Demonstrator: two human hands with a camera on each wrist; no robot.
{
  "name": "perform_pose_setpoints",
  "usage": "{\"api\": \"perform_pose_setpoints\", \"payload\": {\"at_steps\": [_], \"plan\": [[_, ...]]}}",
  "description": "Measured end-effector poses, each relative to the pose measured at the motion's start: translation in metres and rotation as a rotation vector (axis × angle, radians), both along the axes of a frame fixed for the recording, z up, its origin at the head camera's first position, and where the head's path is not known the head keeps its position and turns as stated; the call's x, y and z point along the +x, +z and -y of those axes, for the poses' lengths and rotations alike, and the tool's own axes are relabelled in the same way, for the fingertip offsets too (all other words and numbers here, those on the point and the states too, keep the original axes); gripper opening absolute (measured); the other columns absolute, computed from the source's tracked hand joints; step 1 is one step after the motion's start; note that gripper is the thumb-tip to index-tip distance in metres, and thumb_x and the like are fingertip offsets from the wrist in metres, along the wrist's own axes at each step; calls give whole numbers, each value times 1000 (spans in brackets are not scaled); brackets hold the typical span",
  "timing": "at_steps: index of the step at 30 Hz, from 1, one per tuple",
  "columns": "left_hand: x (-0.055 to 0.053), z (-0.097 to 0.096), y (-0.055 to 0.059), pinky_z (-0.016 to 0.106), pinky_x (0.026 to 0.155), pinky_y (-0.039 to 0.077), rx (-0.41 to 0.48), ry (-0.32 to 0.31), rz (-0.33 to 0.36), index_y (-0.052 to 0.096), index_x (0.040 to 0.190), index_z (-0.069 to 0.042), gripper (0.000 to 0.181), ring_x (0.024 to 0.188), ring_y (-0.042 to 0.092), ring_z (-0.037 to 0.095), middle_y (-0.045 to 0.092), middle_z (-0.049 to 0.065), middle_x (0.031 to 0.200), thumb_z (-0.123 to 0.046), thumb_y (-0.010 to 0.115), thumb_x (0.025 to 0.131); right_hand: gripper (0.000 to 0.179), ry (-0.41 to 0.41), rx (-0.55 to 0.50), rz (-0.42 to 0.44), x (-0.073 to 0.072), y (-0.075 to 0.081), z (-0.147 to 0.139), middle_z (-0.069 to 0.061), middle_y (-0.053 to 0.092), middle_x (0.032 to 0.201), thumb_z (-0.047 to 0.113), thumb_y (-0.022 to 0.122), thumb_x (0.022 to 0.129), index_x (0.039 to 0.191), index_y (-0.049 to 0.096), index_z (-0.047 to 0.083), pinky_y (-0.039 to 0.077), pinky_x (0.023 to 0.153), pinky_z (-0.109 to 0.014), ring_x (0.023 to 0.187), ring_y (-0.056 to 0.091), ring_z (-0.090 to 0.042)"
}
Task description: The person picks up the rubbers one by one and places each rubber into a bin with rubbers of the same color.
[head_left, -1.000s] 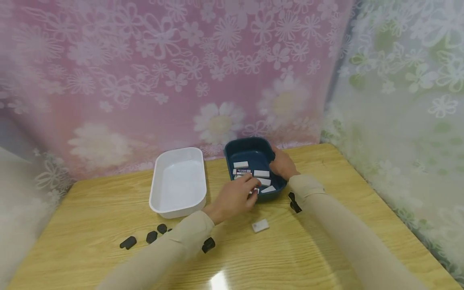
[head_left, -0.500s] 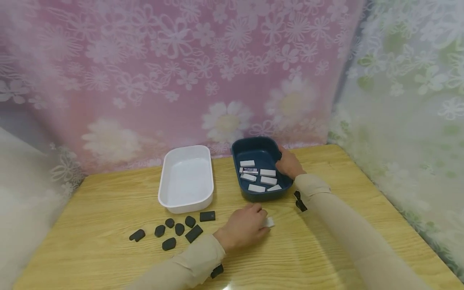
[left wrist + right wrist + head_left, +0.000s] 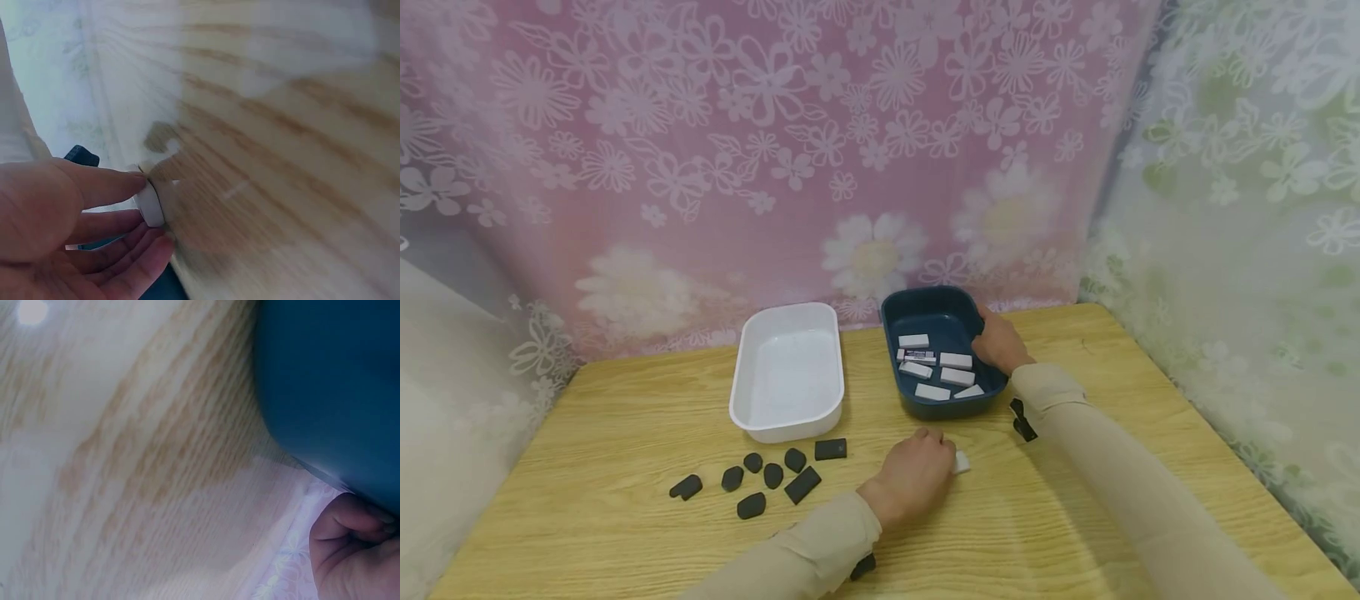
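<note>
My left hand (image 3: 917,477) is down on the table in front of the blue bin, pinching a small white block (image 3: 961,462). In the left wrist view, thumb and fingertips lie on either side of the white block (image 3: 149,205), which sits against the wood. My right hand (image 3: 1002,342) grips the right wall of the dark blue bin (image 3: 949,408). Only part of that right hand (image 3: 356,544) shows in the right wrist view, at the bin's side. Several white blocks (image 3: 957,377) lie inside the bin, one with a printed label (image 3: 916,356).
A white bin (image 3: 786,429) stands left of the blue one. Several small black pieces, some rounded (image 3: 751,505) and some rectangular (image 3: 802,485), lie on the wooden table (image 3: 625,467) in front of it. Floral cloths (image 3: 880,167) hang behind and at the sides.
My left hand has come out of the blue bin, down to the white block on the table, and now pinches it. My right hand has stayed on the bin. The view has shifted slightly.
</note>
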State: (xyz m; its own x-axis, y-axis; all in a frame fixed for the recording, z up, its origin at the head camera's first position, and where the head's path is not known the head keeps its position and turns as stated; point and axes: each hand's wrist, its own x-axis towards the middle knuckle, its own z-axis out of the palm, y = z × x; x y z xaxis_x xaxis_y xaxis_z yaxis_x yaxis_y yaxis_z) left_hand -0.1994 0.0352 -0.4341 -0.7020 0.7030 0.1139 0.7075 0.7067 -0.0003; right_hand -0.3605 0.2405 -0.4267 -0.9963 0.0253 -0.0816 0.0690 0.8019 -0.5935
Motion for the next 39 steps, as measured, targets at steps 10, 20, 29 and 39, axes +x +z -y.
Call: {"api": "perform_pose_setpoints", "payload": {"at_steps": [10,20,29,39], "plan": [[-11,-6,-1,28,63,47,98,10,152,66,82,-11,9,76,56,15,55,0,80,-19,70,83,71,-27,-10,-10,3,3,-8,-27,37,143,-2,43,85,151,18,3,46,88,-49,120,48,-40],[-30,4,21,23,64,44,220,-59,314,71,84,-13,8,69,49,6,56,-9,76,-20,72,80,72,-39,6,-27,5,3,-10,-26,39,143,-3,45,84,151,19,3,46,80,-45,116,51,-38],[-73,11,66,24,67,47,330,-61,237,72,97,-9,19,73,56,9,64,-2,83,-24,73,85,75,-43,22,-45,5,-2,-4,-24,41,142,-3,50,81,150,23,4,47,78,-44,112,53,-37],[-140,-18,58,33,79,49,248,16,184,69,108,-7,21,88,60,20,63,7,99,-20,66,92,74,-55,30,-41,2,-1,3,-21,47,138,-4,50,83,151,24,8,40,57,-33,72,53,-26]]}}
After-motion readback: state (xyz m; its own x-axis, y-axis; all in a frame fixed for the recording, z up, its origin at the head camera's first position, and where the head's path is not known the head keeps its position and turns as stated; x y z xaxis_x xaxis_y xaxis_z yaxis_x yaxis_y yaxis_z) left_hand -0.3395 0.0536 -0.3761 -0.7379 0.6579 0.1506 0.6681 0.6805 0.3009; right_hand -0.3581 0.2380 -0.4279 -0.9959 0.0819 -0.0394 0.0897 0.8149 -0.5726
